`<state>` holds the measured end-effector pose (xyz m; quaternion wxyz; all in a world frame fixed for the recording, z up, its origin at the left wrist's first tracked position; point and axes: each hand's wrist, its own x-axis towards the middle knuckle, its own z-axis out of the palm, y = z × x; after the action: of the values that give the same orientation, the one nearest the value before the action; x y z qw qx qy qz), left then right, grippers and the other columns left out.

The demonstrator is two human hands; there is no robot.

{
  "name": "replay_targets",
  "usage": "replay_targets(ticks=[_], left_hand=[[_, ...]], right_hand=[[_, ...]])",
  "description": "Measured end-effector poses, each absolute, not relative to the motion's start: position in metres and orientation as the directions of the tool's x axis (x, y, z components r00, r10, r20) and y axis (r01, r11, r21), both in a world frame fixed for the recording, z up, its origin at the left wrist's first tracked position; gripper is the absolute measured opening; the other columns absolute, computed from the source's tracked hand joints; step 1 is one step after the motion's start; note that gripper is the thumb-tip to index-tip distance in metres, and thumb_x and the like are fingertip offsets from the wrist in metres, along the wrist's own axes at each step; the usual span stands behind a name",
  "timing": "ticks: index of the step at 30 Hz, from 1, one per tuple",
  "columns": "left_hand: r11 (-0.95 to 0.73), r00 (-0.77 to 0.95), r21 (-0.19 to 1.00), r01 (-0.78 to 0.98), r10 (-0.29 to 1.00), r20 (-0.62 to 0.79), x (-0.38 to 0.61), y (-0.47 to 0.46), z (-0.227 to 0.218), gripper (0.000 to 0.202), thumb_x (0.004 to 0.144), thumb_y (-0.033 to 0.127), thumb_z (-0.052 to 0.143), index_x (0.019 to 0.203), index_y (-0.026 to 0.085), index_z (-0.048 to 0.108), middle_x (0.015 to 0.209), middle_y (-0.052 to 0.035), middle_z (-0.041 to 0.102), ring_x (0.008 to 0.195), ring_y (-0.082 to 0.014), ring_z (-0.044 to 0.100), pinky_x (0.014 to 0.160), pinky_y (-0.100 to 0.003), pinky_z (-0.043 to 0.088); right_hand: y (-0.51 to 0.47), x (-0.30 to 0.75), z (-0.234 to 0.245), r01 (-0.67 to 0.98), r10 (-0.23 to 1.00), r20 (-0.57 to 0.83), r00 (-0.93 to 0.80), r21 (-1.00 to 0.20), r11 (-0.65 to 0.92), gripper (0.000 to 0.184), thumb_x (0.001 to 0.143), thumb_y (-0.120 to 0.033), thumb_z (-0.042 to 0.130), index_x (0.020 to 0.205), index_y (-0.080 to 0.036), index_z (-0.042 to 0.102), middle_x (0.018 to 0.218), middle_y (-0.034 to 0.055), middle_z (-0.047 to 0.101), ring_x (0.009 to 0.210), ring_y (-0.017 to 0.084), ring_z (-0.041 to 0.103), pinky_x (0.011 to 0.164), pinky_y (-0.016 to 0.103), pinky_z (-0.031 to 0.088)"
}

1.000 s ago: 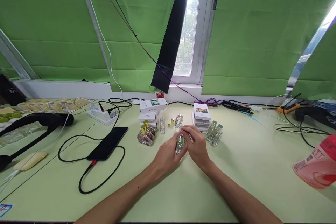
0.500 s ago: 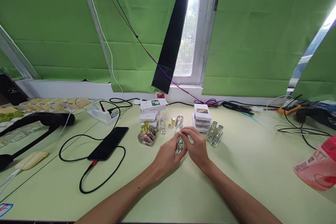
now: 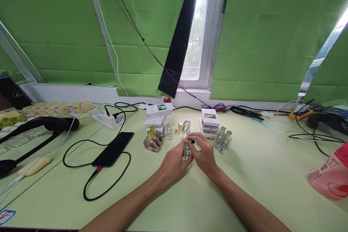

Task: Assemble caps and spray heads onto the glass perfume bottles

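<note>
A small clear glass bottle stands upright on the pale green table, and my left hand is wrapped round its body. My right hand pinches a small dark-topped cap just above the bottle's neck. Whether the cap touches the neck I cannot tell. Close behind are other small glass bottles: two with gold caps, a slim one, a rounded one and a silver-capped pair. A loose gold cap lies among them.
Two stacks of small white boxes stand behind the bottles. A black phone on a looped cable lies at left, beside a white power strip and black headgear. A pink packet sits at right, cables along the back.
The cap in my right hand has turned so that its dark top now shows above the bottle's neck. Both hands stay in place round the bottle.
</note>
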<state>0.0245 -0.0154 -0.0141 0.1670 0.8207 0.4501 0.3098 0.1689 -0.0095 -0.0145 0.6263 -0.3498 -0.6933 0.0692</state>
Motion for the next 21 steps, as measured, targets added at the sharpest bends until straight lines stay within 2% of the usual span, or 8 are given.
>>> replay_targets(ticks=[11, 18, 21], left_hand=[[-0.544, 0.403, 0.552, 0.633, 0.839, 0.365, 0.0251, -0.0165, -0.0133, 0.019, 0.094, 0.03, 0.051, 0.108, 0.019, 0.057, 0.094, -0.0065, 0.072, 0.077, -0.0228, 0.066, 0.062, -0.03, 0.041], [-0.546, 0.41, 0.566, 0.618, 0.838, 0.361, 0.0244, -0.0159, -0.0133, 0.019, 0.094, 0.027, 0.051, 0.111, 0.019, 0.056, 0.102, -0.0082, 0.071, 0.086, -0.0249, 0.067, 0.069, -0.032, 0.045], [-0.549, 0.414, 0.568, 0.613, 0.836, 0.361, 0.0244, -0.0162, -0.0127, 0.018, 0.094, 0.027, 0.052, 0.109, 0.019, 0.056, 0.102, -0.0078, 0.071, 0.085, -0.0245, 0.066, 0.068, -0.032, 0.044]], right_hand=[[-0.0101, 0.1686, -0.0141, 0.4, 0.592, 0.805, 0.03, -0.553, 0.731, 0.012, 0.096, -0.024, 0.059, 0.091, -0.024, 0.07, 0.096, 0.0066, 0.071, 0.091, 0.021, 0.07, 0.083, 0.034, 0.059], [-0.0098, 0.1681, -0.0147, 0.391, 0.587, 0.809, 0.018, -0.546, 0.741, 0.011, 0.096, -0.022, 0.06, 0.092, -0.023, 0.07, 0.099, 0.0074, 0.07, 0.093, 0.021, 0.069, 0.084, 0.035, 0.058], [-0.0094, 0.1677, -0.0156, 0.392, 0.589, 0.808, 0.017, -0.547, 0.739, 0.011, 0.096, -0.02, 0.059, 0.092, -0.023, 0.07, 0.1, 0.0072, 0.069, 0.094, 0.021, 0.068, 0.084, 0.035, 0.058]])
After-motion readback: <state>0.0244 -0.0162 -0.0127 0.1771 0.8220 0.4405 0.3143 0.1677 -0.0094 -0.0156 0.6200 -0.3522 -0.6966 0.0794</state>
